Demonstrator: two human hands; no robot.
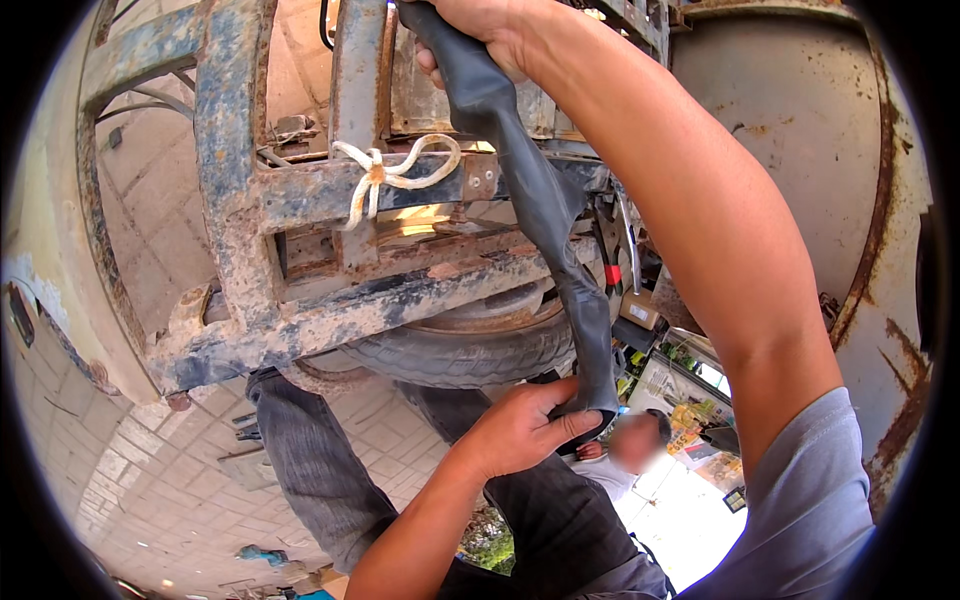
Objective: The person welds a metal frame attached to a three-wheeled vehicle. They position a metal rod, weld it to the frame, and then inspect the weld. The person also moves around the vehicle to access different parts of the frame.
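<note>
A limp, dark grey rubber inner tube (pixel 545 210) runs down the middle of the view, creased and deflated. My right hand (pixel 490 35) grips its upper part near the top edge, fingers wrapped round it. Lower down, my left hand (pixel 535 425) pinches the tube's lower stretch, with the thumb laid over the rubber. Behind the tube, a tyre on a rusty wheel (pixel 460 350) lies beneath a worn metal frame (pixel 380 305). Whatever part of the tube lies beyond the top edge is out of sight.
A white cord (pixel 376 175) is tied round a frame bar. Rusty sheet-metal panels (pixel 780 150) stand at the right. Below are brick paving (pixel 130 470) and my trousered legs. Another person (pixel 610 470) is at the lower right, near boxes and clutter.
</note>
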